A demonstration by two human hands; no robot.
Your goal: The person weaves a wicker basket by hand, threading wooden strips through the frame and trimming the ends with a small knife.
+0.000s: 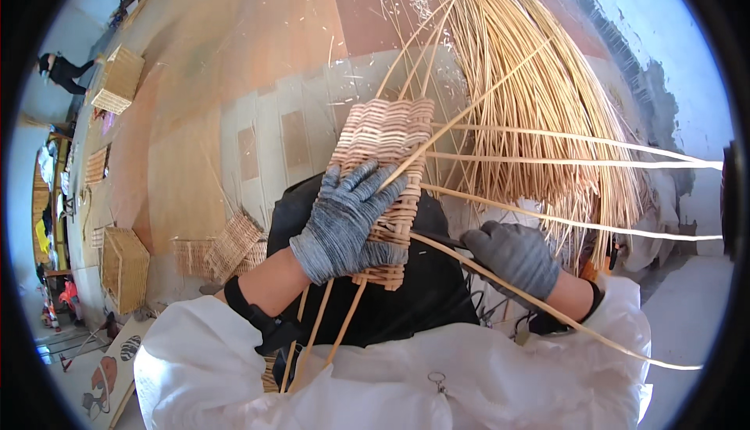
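A woven wicker panel (383, 129) slants across my lap, with loose rods sticking out at its far end, right side and near end. My left hand (348, 219), in a grey glove, lies flat on the panel with its fingers stretched over the weave. One long rod (488, 91) runs from the upper right down to those fingertips. To the right, my grey-gloved right hand (516, 256) is closed around a dark narrow tool (441, 238), whose far end reaches the panel's right edge. A pale rod (609, 342) passes just below this hand. The tool's handle is hidden in my fist.
A large bundle of thin rods (516, 102) lies at the far right. Wicker baskets (125, 266) and woven panels (234, 242) stand or lie at the left. Cuttings litter the far floor (375, 8). Another person (66, 72) is at the far left.
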